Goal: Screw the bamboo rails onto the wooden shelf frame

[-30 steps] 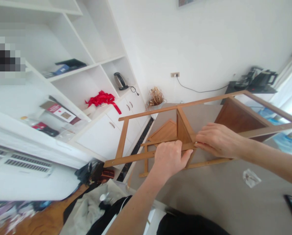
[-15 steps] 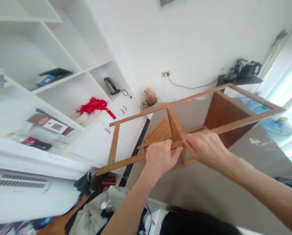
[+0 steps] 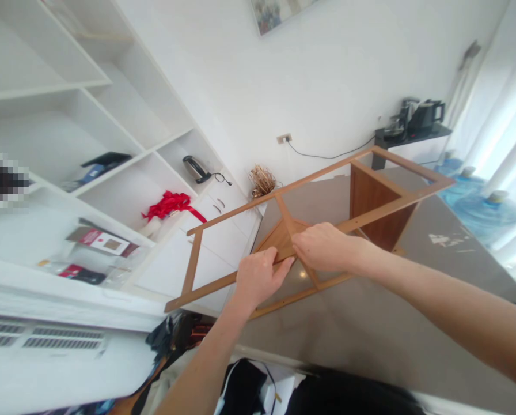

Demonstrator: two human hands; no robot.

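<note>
A long wooden frame (image 3: 213, 286) with crosspieces is held tilted above the grey tabletop (image 3: 348, 323). My left hand (image 3: 258, 276) is closed around its near rail, with the thumb pointing right. Close beside it, my right hand (image 3: 321, 246) grips the same rail near the middle crosspiece, its fingertips partly hidden. Below the frame, a second wooden rail (image 3: 290, 298) lies low over the table. A brown wooden panel (image 3: 370, 202) stands toward the frame's right end. Behind my hands, a light wooden board (image 3: 272, 235) shows in part.
White shelving (image 3: 124, 155) on the left holds a kettle (image 3: 196, 169) and red ribbon (image 3: 169, 204). Dried stalks (image 3: 262, 180) stand by the wall. Large blue water bottles (image 3: 486, 207) stand beyond the table's right edge. A coffee maker and dark kettle (image 3: 425, 115) sit farther back.
The view has shifted, and the frame appears farther left with its right end lower. Both hands keep hold of the rail; more of the lower wooden rail shows beneath them.
</note>
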